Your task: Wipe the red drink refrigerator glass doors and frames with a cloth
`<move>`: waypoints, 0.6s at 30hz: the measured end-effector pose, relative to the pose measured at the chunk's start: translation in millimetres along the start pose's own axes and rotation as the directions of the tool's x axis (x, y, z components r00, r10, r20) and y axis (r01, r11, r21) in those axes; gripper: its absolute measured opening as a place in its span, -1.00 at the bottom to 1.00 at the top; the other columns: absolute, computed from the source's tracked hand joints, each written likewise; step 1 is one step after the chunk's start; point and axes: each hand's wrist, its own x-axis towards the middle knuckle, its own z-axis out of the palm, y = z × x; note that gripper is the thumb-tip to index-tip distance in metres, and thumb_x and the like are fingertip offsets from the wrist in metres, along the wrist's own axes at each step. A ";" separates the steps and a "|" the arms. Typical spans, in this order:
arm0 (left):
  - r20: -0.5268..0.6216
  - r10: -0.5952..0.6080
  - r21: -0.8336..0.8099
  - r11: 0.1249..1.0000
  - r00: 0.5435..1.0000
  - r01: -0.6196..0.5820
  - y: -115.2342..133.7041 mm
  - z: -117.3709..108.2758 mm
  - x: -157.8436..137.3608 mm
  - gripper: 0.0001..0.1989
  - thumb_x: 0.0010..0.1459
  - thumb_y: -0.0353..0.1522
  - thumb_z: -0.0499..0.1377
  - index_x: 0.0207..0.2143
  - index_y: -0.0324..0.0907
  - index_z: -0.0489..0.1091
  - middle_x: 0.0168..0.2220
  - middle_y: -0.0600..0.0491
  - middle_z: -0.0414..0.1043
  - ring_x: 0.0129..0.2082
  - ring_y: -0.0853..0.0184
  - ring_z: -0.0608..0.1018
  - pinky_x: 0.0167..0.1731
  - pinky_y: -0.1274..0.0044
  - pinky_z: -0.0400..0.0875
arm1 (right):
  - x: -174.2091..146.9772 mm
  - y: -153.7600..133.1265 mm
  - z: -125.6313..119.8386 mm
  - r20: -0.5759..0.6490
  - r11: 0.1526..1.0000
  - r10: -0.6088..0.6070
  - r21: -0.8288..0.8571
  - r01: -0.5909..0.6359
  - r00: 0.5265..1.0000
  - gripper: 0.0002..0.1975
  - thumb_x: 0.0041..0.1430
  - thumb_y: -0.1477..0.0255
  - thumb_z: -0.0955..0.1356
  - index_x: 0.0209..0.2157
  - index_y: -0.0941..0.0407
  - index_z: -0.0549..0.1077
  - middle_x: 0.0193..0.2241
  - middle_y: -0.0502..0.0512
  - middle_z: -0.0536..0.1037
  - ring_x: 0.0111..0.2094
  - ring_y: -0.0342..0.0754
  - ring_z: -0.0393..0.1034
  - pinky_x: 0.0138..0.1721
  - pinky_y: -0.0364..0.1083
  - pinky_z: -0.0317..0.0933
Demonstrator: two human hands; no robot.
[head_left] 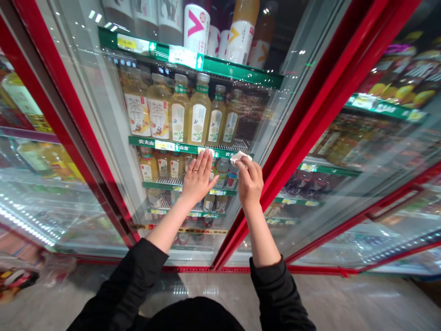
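1. Wad of white material (240,157) sat at the glass door (263,110), pinched in the right hand (251,181), its fingers clamped on it.
2. To its left, the left hand (199,177) was empty, palm toward the glass, fingers straight and close together, thumb apart, a ring on one finger.
3. Behind the glass, bottles of pale yellow drink (200,117) stood upright on a green-edged shelf (144,141).
4. Just right of the right hand ran a red frame (325,101).

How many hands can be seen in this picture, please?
2. The left hand is open, palm toward the glass door; the right hand, beside it, pinches a small white wad. No other hand shows.
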 end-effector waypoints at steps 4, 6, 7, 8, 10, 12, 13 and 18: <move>0.012 0.110 0.028 0.994 0.994 -0.110 -11.7 -14.7 -6.0 -0.05 0.53 -0.21 0.09 0.61 -0.22 -0.54 0.63 -0.15 -0.26 0.64 0.13 -0.04 0.62 0.28 -0.22 | 4.6 18.9 0.5 -0.212 0.995 0.084 -0.033 -0.093 0.974 -0.67 0.49 0.58 0.31 0.03 0.03 0.69 -0.01 0.20 0.70 0.02 0.08 0.60 0.10 0.13 0.52; 0.020 0.125 0.039 0.991 0.992 -0.126 -16.4 -19.2 -11.1 -0.07 0.54 -0.22 0.08 0.62 -0.21 -0.52 0.63 -0.15 -0.25 0.63 0.13 -0.02 0.61 0.30 -0.20 | 18.1 18.9 6.5 -0.273 0.988 0.126 -0.054 -0.146 0.954 -0.69 0.51 0.53 0.30 -0.01 0.03 0.70 -0.03 0.19 0.70 -0.01 0.07 0.61 0.07 0.13 0.54; 0.017 0.121 0.049 0.991 0.992 -0.122 -17.8 -20.1 -13.8 -0.07 0.54 -0.22 0.08 0.62 -0.22 -0.52 0.63 -0.15 -0.24 0.63 0.13 -0.01 0.61 0.31 -0.20 | 24.6 15.4 9.9 -0.275 0.986 0.138 -0.051 -0.157 0.952 -0.68 0.51 0.52 0.30 0.00 0.03 0.70 -0.02 0.19 0.69 0.00 0.07 0.61 0.08 0.13 0.54; 0.009 0.115 0.061 0.991 0.993 -0.115 -18.6 -20.1 -16.4 -0.08 0.55 -0.22 0.07 0.62 -0.22 -0.52 0.63 -0.16 -0.22 0.63 0.13 0.01 0.61 0.32 -0.20 | 29.6 9.9 12.9 -0.260 0.986 0.144 -0.039 -0.159 0.955 -0.68 0.52 0.52 0.29 0.01 0.03 0.69 0.00 0.19 0.69 0.02 0.07 0.61 0.09 0.12 0.54; -0.009 0.110 0.090 0.990 0.994 -0.109 -19.2 -19.0 -20.9 -0.09 0.55 -0.22 0.06 0.62 -0.24 -0.51 0.62 -0.17 -0.19 0.63 0.14 0.03 0.61 0.33 -0.21 | 32.5 -3.6 16.4 -0.182 0.991 0.132 0.000 -0.134 0.975 -0.66 0.52 0.53 0.28 0.06 0.02 0.68 0.04 0.20 0.69 0.09 0.07 0.59 0.14 0.11 0.52; -0.009 0.107 0.112 0.988 0.994 -0.106 -20.3 -18.2 -24.2 -0.09 0.56 -0.22 0.05 0.62 -0.24 -0.51 0.62 -0.17 -0.17 0.62 0.14 0.06 0.61 0.33 -0.20 | 25.3 -14.8 15.7 -0.086 0.996 0.085 0.027 -0.083 0.993 -0.65 0.53 0.54 0.28 0.09 0.01 0.67 0.06 0.20 0.69 0.13 0.06 0.57 0.16 0.09 0.52; 0.002 0.109 0.119 0.987 0.994 -0.108 -21.6 -18.6 -25.4 -0.10 0.56 -0.22 0.04 0.62 -0.24 -0.52 0.62 -0.16 -0.17 0.62 0.14 0.07 0.61 0.33 -0.19 | 18.8 -17.7 13.9 -0.053 0.998 0.057 0.034 -0.055 0.997 -0.65 0.53 0.55 0.28 0.10 0.01 0.66 0.07 0.20 0.69 0.13 0.06 0.57 0.16 0.09 0.52; 0.104 0.175 0.128 0.974 0.979 -0.188 -34.4 -25.2 -29.1 -0.14 0.58 -0.22 -0.02 0.61 -0.21 -0.56 0.62 -0.12 -0.14 0.61 0.18 0.11 0.59 0.35 -0.09 | -9.3 -6.9 6.1 -0.082 0.998 0.053 0.045 -0.049 0.995 -0.63 0.50 0.56 0.31 0.14 -0.03 0.64 0.05 0.19 0.71 0.10 0.09 0.60 0.14 0.12 0.53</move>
